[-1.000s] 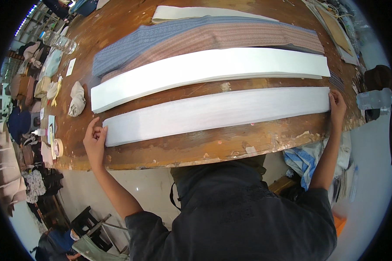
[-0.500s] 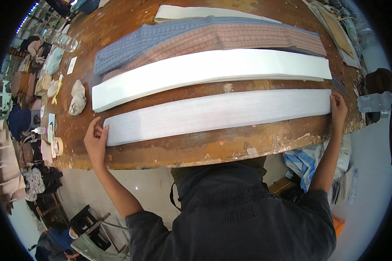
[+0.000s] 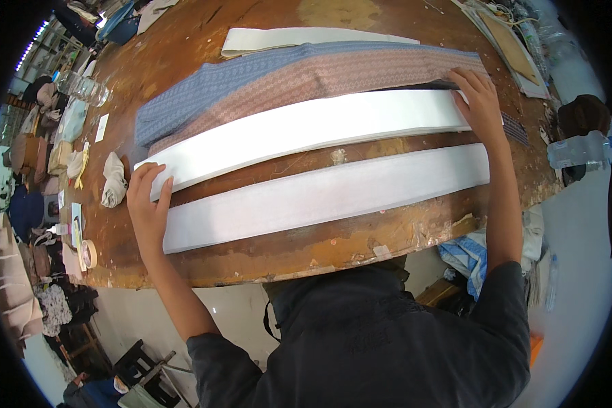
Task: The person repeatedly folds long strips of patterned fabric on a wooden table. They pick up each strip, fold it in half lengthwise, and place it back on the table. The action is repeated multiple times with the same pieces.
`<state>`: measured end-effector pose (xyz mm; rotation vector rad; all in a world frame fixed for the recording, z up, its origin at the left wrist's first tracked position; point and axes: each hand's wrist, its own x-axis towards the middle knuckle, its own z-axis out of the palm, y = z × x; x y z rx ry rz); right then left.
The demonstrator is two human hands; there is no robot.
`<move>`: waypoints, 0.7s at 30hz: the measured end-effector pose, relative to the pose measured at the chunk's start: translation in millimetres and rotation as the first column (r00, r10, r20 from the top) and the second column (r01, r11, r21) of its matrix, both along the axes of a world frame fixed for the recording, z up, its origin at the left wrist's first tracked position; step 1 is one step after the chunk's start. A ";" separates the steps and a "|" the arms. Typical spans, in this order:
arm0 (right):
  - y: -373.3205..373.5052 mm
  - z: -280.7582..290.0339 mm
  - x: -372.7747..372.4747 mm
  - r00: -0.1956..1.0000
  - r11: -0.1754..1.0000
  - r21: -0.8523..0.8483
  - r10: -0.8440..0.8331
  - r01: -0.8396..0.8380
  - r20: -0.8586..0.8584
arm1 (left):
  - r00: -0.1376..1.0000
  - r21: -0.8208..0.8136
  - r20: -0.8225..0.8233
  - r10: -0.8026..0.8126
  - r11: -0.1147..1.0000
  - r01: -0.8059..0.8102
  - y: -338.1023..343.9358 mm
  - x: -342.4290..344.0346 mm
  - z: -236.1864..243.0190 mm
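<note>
**Inspection: working both ends of the middle strip (image 3: pixel 319 121) by hand**

Starting nearest: finding the near strip (image 3: pixel 326 194) lying along the front of the table (image 3: pixel 272 262), passing beneath the right forearm (image 3: pixel 504 211) at one end. Recommending lifted wrists, so avoiding dragging or skewing it.

Finding the middle strip lying just beyond, roughly parallel. Judging sound practice as gripping close to both ends, matching pressure left and right, keeping tension even and preventing twisting or sagging.

Regarding pose: resting the left hand (image 3: pixel 145 198) at the left end, parting thumb from fingers across the white surface. Placing the right hand (image 3: pixel 481 105) at the opposite end, setting the thumb by the strip and stretching the fingers wide over the pink cloth (image 3: pixel 333 76). Being unable to tell whether pinching or merely touching at either end.

Farther off, noting the blue cloth (image 3: pixel 190 95) lying against the pink, and the back strip (image 3: pixel 306 37) lying beyond.
</note>
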<state>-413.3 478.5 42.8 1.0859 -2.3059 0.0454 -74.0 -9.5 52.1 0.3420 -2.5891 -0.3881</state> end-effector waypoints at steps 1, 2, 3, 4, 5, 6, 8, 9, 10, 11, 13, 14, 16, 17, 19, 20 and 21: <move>-6.2 0.0 -3.2 1.000 1.000 0.008 0.001 -0.001 -0.002 | 1.000 0.027 0.010 0.009 1.000 -0.009 1.9 1.5 -0.1; -10.0 -0.6 -5.6 1.000 1.000 0.018 0.001 -0.001 -0.003 | 1.000 0.015 0.003 0.015 1.000 -0.015 2.9 3.8 -0.1; -11.8 -1.4 -7.7 1.000 1.000 0.015 0.005 -0.005 0.000 | 1.000 0.020 0.003 0.026 0.999 -0.026 3.4 7.0 0.3; -12.8 -2.9 -9.6 1.000 1.000 0.011 0.010 -0.010 0.004 | 0.999 0.025 0.003 0.038 0.999 -0.038 3.7 10.4 0.2; -13.2 -4.4 -11.4 1.000 1.000 0.010 0.007 -0.007 0.014 | 0.999 0.040 0.004 0.041 0.998 -0.041 3.7 13.2 -0.2; -12.9 -5.7 -13.3 1.000 1.000 0.018 0.017 -0.018 0.017 | 0.999 0.054 0.005 0.044 0.998 -0.044 2.9 15.7 0.0; -12.4 -7.8 -16.4 0.999 0.999 0.037 0.018 -0.020 0.045 | 0.999 0.063 0.012 0.049 0.997 -0.049 1.3 20.7 0.6; -12.4 -8.6 -17.7 0.999 0.999 0.034 0.029 -0.030 0.034 | 0.999 0.058 0.017 0.048 0.997 -0.049 0.6 22.8 1.0; -12.3 -8.8 -18.6 0.999 0.999 0.031 0.033 -0.034 0.028 | 0.998 0.061 0.025 0.050 0.997 -0.052 0.4 24.1 1.3; -12.3 -8.4 -19.0 0.999 0.999 0.028 0.036 -0.036 0.020 | 0.999 0.052 0.020 0.046 0.998 -0.047 0.7 25.0 1.6; -14.7 -6.1 -19.9 0.999 0.998 -0.034 0.050 -0.049 0.018 | 0.999 0.057 0.019 0.049 0.997 -0.050 2.9 25.5 2.4; -16.0 -4.1 -19.3 0.999 0.998 -0.059 0.034 -0.032 0.033 | 1.000 0.049 0.003 0.029 0.998 -0.029 4.9 24.4 2.3; -17.2 0.4 -14.1 0.998 0.989 -0.137 0.056 -0.053 0.015 | 1.000 0.049 -0.022 0.000 0.999 0.001 10.6 20.4 1.2; -18.5 3.3 -12.1 0.998 0.983 -0.173 0.056 -0.053 0.012 | 1.000 0.044 -0.012 -0.020 0.999 0.020 14.0 18.5 0.7; -21.0 9.7 -11.1 0.996 0.995 -0.101 -0.020 0.029 0.081 | 0.998 0.042 0.014 -0.062 0.997 0.061 21.0 13.7 -1.0; -21.7 11.4 -9.9 0.996 0.997 -0.075 -0.019 0.025 0.085 | 0.997 0.057 0.020 -0.077 0.996 0.076 23.4 10.5 -1.7; -22.4 11.9 -8.5 0.993 0.997 -0.058 -0.046 0.052 0.110 | 0.996 0.056 0.020 -0.090 0.994 0.089 25.9 9.8 -1.2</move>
